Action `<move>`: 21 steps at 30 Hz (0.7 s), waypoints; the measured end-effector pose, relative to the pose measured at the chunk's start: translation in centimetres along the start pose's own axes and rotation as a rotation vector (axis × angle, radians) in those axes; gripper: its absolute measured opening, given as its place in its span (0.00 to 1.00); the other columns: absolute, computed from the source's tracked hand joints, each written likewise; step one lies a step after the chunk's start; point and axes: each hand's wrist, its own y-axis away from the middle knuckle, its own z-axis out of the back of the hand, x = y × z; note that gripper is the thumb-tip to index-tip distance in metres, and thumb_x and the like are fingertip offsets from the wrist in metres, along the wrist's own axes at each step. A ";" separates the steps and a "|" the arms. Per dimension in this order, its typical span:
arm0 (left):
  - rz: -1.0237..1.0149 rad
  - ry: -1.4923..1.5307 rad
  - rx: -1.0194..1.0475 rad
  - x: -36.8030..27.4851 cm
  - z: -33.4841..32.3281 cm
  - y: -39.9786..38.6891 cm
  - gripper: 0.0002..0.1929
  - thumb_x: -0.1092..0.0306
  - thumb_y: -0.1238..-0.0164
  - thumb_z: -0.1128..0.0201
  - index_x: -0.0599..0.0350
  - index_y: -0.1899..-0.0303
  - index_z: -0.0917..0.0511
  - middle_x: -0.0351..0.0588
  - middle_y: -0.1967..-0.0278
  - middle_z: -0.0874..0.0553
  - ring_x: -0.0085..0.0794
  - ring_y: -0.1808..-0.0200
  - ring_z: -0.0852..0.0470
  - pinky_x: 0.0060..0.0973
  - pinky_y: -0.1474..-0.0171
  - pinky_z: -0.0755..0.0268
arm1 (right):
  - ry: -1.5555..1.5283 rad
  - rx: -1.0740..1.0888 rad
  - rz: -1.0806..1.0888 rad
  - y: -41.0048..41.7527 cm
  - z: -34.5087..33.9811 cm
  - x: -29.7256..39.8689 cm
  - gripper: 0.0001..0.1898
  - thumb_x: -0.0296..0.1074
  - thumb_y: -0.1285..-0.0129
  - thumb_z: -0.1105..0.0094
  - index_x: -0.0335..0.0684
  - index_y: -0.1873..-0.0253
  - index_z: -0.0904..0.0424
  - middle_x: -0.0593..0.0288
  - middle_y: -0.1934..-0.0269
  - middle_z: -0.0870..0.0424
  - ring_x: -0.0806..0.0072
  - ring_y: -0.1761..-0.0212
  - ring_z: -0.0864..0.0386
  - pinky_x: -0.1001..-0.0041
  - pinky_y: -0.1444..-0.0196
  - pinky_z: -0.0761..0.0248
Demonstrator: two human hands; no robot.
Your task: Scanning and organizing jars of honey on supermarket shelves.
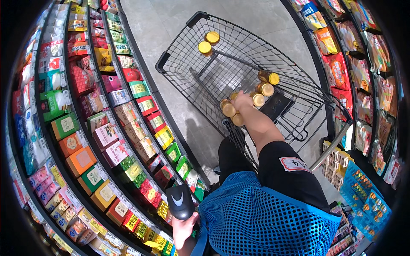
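Observation:
My left hand [184,226] is wrapped around a black handheld barcode scanner [180,201], held low beside the shelf on the left. My right hand [242,100] reaches over the side of a black wire shopping cart [290,62], its fingers around a gold-coloured jar [234,95] that the hand partly hides. Close by, several jars lie tipped over, among them a jar with a pale end [228,109] and a jar with a yellow lid [273,78]. Towards the cart's far end stand two yellow-lidded jars, one jar [205,48] touching or nearly touching the other jar [212,37].
Shelves [141,105] of boxed and bagged foods curve along my left. More shelves of bagged snacks [336,72] line the right. The cart's handle [331,147] is beside my right arm, and a blue hanging display [365,198] is lower right. Grey floor [150,19] runs between the shelves.

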 end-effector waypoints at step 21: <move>0.070 0.070 0.008 -0.4 -1.3 -3.0 0.14 0.82 0.38 0.39 0.66 0.50 0.25 0.46 0.62 0.19 0.23 0.73 0.22 0.22 0.71 0.28 | -0.172 -0.440 0.432 -2.2 1.4 1.7 0.31 0.33 0.47 0.31 0.46 0.37 0.33 0.44 0.40 0.34 0.45 0.37 0.34 0.56 0.38 0.31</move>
